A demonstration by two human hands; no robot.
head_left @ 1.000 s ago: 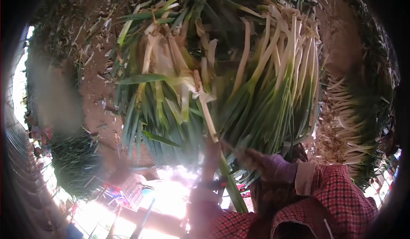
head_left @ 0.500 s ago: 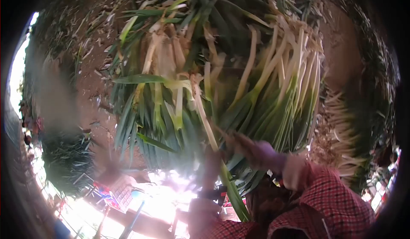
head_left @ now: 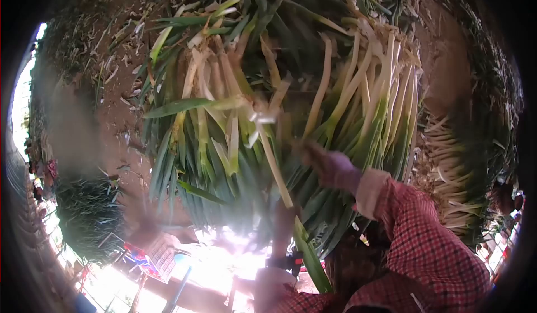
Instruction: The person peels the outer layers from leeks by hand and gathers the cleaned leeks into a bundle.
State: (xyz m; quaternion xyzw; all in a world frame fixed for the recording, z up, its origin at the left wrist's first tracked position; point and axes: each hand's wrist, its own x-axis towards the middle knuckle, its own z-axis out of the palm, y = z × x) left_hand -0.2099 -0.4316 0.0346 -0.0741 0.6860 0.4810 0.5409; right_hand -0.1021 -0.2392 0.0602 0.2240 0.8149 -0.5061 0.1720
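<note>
A long leek (head_left: 273,159) slants from the middle of the view down to the bottom, pale at its upper end and green below. My left hand (head_left: 284,221), blurred, is closed round its lower stalk. My right hand (head_left: 331,166), with purple over the palm and wrist, is right of the stalk, fingers toward the upper left. Motion blur hides how its fingers are set. Blurred white scraps (head_left: 262,117) show at the leek's upper end. Leeks (head_left: 210,128) lie behind on the left, and more leeks (head_left: 386,89) fan out on the right.
Brown soil (head_left: 120,120) with scattered trimmings lies at the left. Dark green leaves (head_left: 86,215) are piled at lower left, near a blue pole (head_left: 178,290). A row of pale stalks (head_left: 447,167) runs along the right. Bright glare covers the lower middle.
My right hand has moved up and left, nearer the leek's upper part. White scraps now show at that end. My left hand remains round the lower stalk, slightly right of before.
</note>
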